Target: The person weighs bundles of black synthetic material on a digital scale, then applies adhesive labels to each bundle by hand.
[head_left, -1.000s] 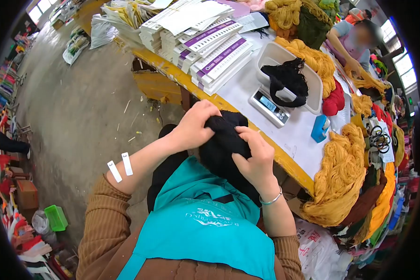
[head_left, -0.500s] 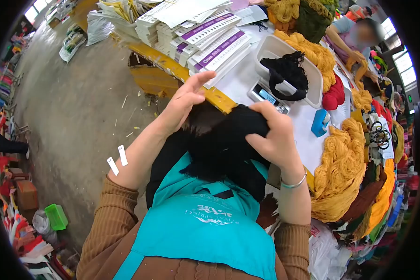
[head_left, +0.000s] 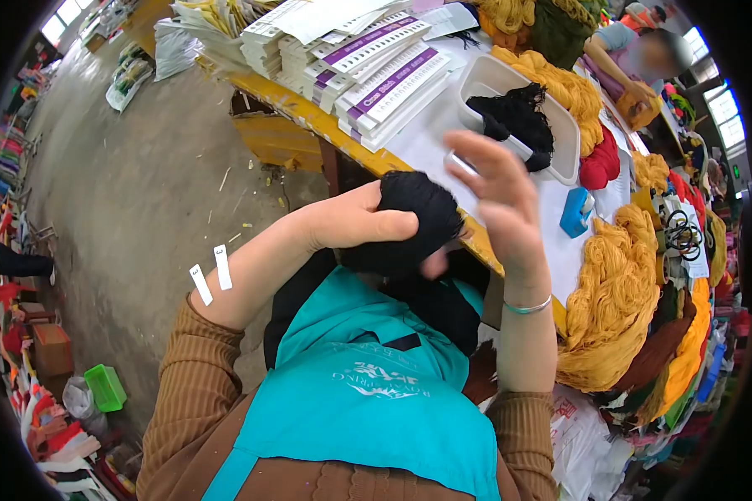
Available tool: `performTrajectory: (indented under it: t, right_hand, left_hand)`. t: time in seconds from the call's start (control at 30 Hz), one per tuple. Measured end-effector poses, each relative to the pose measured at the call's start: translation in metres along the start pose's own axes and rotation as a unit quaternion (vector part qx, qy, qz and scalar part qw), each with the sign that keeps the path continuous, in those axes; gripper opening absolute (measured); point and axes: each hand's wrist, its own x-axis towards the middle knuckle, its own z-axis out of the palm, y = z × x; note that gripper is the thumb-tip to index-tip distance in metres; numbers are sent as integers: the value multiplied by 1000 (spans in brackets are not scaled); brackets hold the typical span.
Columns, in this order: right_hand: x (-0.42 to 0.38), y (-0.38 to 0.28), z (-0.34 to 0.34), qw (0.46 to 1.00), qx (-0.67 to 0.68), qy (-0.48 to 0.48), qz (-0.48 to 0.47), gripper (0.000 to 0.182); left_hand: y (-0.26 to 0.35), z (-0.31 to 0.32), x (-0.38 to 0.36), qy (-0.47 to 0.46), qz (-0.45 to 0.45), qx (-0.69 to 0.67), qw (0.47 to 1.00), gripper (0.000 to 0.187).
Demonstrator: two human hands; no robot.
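My left hand (head_left: pixel 363 219) is wrapped round a bundle of black yarn (head_left: pixel 422 219) above my lap, at the table's yellow edge. My right hand (head_left: pixel 503 188) is raised beside the bundle, its fingers apart, slightly blurred and holding nothing. Behind the right hand, more black yarn (head_left: pixel 518 121) lies in a white plastic tray (head_left: pixel 566 138) on the table. The scale is mostly hidden by my right hand.
Stacks of printed white and purple cards (head_left: pixel 393 79) lie at the table's back left. Orange yarn (head_left: pixel 614 301), a blue tape dispenser (head_left: pixel 575 212) and red yarn (head_left: pixel 599 160) are on the right. Another person (head_left: pixel 622 58) handles yarn at the upper right.
My left hand has moved right and down and taken hold of the black yarn, now gathered into a rounder bundle. My right hand has come off the yarn and risen.
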Motion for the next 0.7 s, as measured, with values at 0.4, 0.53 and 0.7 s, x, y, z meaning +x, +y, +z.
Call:
performTrajectory:
  t: [0.4, 0.53, 0.7]
  right_hand:
    - [-45, 12, 18, 982, 171, -26, 70, 35]
    - [-44, 9, 11, 981, 166, -28, 92, 24]
    - [-48, 53, 24, 983, -150, -78, 67, 37]
  left_hand:
    - [60, 6, 38, 49, 246, 618, 745, 113]
    - [27, -4, 24, 117, 88, 1, 989, 128]
    - [9, 16, 20, 198, 73, -243, 947, 67]
